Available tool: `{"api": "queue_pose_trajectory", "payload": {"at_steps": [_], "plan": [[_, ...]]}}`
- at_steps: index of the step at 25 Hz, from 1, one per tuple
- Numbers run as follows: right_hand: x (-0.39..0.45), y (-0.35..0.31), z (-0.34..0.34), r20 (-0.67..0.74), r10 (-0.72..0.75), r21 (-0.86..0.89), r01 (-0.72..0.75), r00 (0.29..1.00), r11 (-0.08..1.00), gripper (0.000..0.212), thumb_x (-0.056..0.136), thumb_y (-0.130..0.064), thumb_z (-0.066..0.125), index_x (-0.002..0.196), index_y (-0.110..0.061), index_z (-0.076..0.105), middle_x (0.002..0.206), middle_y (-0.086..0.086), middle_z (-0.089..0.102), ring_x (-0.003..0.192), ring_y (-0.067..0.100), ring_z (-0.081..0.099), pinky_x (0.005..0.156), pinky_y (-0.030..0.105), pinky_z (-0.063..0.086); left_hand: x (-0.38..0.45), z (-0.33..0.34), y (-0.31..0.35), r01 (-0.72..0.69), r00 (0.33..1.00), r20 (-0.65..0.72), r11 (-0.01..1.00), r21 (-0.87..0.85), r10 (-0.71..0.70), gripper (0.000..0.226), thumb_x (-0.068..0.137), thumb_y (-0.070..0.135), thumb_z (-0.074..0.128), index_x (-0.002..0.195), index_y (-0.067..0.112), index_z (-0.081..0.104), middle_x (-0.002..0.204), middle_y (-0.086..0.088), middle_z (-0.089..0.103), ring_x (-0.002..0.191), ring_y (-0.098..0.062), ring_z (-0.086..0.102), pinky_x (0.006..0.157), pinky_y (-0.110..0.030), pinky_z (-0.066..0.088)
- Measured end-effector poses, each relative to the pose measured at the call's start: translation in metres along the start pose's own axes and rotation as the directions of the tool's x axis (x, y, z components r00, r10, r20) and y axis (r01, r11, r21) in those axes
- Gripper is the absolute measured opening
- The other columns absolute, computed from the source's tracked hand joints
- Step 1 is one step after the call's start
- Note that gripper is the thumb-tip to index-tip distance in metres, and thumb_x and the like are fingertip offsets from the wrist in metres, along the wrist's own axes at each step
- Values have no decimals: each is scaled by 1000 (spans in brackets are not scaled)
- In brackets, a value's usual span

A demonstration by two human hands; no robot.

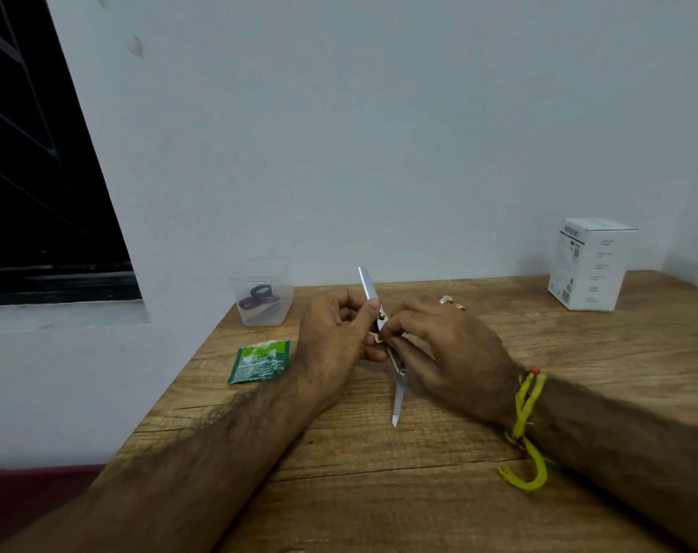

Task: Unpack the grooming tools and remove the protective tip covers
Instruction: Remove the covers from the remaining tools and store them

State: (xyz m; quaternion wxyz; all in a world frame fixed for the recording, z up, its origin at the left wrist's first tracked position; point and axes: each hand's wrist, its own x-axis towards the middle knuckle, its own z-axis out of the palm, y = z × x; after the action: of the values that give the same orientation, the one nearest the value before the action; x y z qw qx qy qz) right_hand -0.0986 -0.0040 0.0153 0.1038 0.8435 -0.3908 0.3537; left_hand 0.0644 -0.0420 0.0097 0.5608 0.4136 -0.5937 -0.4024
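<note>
Held at frame centre, just above the wooden table [419, 472]: slim metal grooming tools [383, 337], seemingly two flat steel pieces bunched together, one tip [365, 279] pointing up toward the wall, the other [396, 413] angled down toward the near edge. Bare metal at both visible ends; no cover discernible on either, though too small to say for certain. Gripped in the middle by the left hand [335, 333], fingers curled, thumb and forefinger pinching the upper shaft. Met from the other side by the right hand [447, 349], fingers bent in and pinching at the tools' midsection, where something small and pale, perhaps a cover or a wrapper scrap, sits between the fingertips; hard to tell which. Yellow thread [527, 425] tied round the right wrist, a ring [447, 300] on one finger. Probably mid-step: tools out of the packet, working something loose at the centre. Next move likely calls for a steady hold with the left while the right slides or peels the small piece off, keeping clear of the pointed lower tip. Left of the hands, a green torn sachet [259, 361] flat on the table; behind it a clear plastic container [261, 293] with dark rings inside. Upper right, a white carton [590, 265] standing near the wall. Dark window [28, 173] at upper left.
</note>
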Motion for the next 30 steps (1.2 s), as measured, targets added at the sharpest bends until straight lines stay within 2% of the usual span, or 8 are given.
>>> {"api": "queue_pose_trajectory", "payload": {"at_steps": [4, 9, 13, 16, 20, 30], "plan": [[0, 3, 0, -17, 24, 39, -23, 1000, 999, 10, 94, -18, 61, 96, -16, 70, 93, -6, 62, 85, 16, 58, 74, 39, 48, 0, 0, 0, 6, 1000, 24, 1000, -26, -5, 18, 98, 18, 65, 90, 2, 64, 64, -6, 71, 45, -15, 65, 45, -24, 54], [1, 5, 2, -31, 38, 129, -33, 999, 991, 9, 92, -11, 64, 96, -13, 72, 89, -6, 62, 82, 8, 56, 74, 29, 49, 1, -1, 2, 60, 995, 79, 995, -78, -53, 18, 101, 19, 60, 98, 2, 60, 63, -10, 70, 44, -17, 66, 42, -23, 53], [5, 5, 3, -9, 23, 166, -21, 1000, 986, 10, 89, -4, 66, 96, -8, 73, 90, 0, 67, 84, 10, 58, 77, 27, 49, 3, -2, -1, 91, 992, 87, 994, -54, -86, 19, 99, 17, 64, 102, -2, 68, 65, -9, 71, 46, -14, 63, 46, -23, 54], [-1, 8, -2, 5, 20, 166, -21, 1000, 986, 11, 88, -4, 68, 96, -9, 74, 89, 0, 70, 82, 11, 61, 75, 29, 50, 0, -1, 0, 91, 990, 110, 996, -19, -89, 20, 97, 16, 67, 91, -2, 74, 67, -10, 74, 48, -13, 66, 49, -21, 55], [2, 5, 0, -13, 31, 151, -29, 999, 988, 11, 89, -8, 67, 95, -11, 75, 87, -1, 69, 81, 11, 60, 72, 30, 50, 2, -2, -2, 75, 993, 88, 997, -22, -73, 21, 98, 14, 65, 81, 3, 72, 63, -5, 72, 47, -11, 65, 50, -21, 56], [1, 6, 0, -9, 1, 91, 0, 1000, 996, 10, 90, -13, 65, 95, -13, 73, 90, -1, 67, 84, 16, 60, 75, 42, 51, 2, -3, -1, 70, 996, 53, 997, -24, -69, 19, 97, 17, 66, 89, 0, 72, 64, -9, 72, 48, -15, 67, 45, -21, 53]]}}
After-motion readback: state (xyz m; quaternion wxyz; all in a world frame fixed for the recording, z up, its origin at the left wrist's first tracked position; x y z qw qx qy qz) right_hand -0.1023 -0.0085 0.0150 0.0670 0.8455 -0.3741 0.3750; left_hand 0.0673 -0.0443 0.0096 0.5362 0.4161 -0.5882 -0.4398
